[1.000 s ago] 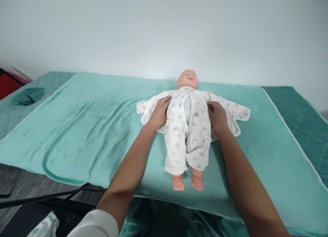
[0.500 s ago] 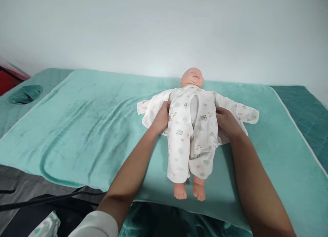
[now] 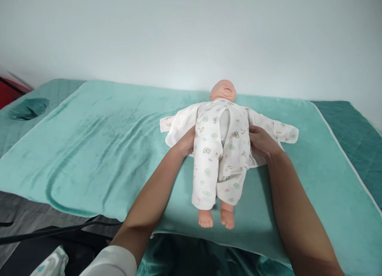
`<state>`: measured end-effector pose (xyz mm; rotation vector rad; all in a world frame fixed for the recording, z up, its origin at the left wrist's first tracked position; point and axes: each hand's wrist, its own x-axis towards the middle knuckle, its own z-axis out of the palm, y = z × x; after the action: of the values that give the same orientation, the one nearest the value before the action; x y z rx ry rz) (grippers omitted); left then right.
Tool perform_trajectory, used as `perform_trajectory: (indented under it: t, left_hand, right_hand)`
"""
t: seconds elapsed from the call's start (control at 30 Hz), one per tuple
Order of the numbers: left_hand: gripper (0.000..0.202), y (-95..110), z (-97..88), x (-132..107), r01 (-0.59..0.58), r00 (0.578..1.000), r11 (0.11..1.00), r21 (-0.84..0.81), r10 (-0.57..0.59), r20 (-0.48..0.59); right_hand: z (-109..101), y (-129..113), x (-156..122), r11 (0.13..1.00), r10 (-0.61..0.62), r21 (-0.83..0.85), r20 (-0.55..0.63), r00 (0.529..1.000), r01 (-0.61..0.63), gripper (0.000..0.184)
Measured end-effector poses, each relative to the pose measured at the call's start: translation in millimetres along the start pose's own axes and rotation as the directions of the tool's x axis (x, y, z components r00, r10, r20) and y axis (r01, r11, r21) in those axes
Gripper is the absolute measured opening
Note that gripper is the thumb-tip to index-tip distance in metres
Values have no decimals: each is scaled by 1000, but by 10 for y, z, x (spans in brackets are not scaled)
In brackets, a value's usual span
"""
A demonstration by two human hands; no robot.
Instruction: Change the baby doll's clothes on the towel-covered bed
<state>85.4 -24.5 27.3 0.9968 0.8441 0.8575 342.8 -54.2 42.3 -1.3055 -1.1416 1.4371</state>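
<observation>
A baby doll (image 3: 223, 90) lies on its back on a light teal towel (image 3: 104, 137), feet toward me. It wears white printed trousers (image 3: 216, 160) over an open white printed top (image 3: 182, 123) spread beneath it. My left hand (image 3: 187, 141) grips the doll's side at the waist, fingers tucked under the trouser edge. On the other side my right hand (image 3: 261, 142) is closed on the waist, fingers hidden under the cloth. The bare feet (image 3: 216, 219) stick out of the trouser legs.
The towel covers a darker teal quilted bed (image 3: 352, 125) against a pale wall. A face hole (image 3: 28, 108) shows in the bed at far left. Black bars (image 3: 50, 230) and a printed cloth (image 3: 49, 264) lie low at the left.
Both hands slid slightly lower along the doll's sides toward its waist. The trouser legs ride a little higher, showing more of the right ankle.
</observation>
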Motion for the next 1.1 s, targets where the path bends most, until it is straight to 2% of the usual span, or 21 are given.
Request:
perform_trajectory:
  t: [0.13, 0.27, 0.37, 0.5, 0.57, 0.7, 0.8, 0.9, 1.03, 1.1]
  left_hand:
    - [46, 29, 51, 19, 75, 995, 995, -61, -78, -59]
    - [44, 63, 84, 21, 131, 989, 986, -99, -137, -61]
    - [50, 73, 108, 13, 69, 994, 988, -141, -80, -69]
    - [61, 80, 118, 6, 33, 997, 986, -163, -44, -64]
    - [60, 84, 97, 8, 44, 998, 983, -178, -51, -34]
    - [59, 88, 26, 17, 29, 1000, 979, -202, -25, 19]
    - [62, 79, -6, 20, -2, 1000, 982, -191, 7, 28]
    - [62, 66, -2, 23, -13, 1000, 985, -172, 18, 23]
    - [62, 72, 50, 24, -52, 998, 985, -162, 55, 12]
    - [62, 87, 87, 18, -75, 997, 986, -151, 79, 17]
  right_hand:
    - [75, -14, 12, 999, -24, 44, -30, 999, 26, 34]
    - [85, 39, 51, 995, -96, -42, -106, 990, 92, 39]
    - [56, 66, 94, 966, -149, -240, -202, 968, 99, 38]
    - [31, 28, 123, 832, -230, -554, -303, 925, 26, 36]
    - [28, 1, 125, 782, -263, -622, -285, 922, 31, 35]
    - [15, -6, 130, 703, -350, -700, -181, 919, 129, 30]
    - [2, 13, 128, 706, -403, -676, -138, 905, 211, 31]
    - [22, 8, 95, 752, -411, -615, -156, 898, 238, 34]
    - [117, -37, 12, 878, -370, -392, -188, 910, 276, 38]
    - [167, -51, -16, 930, -313, -269, -229, 922, 250, 38]
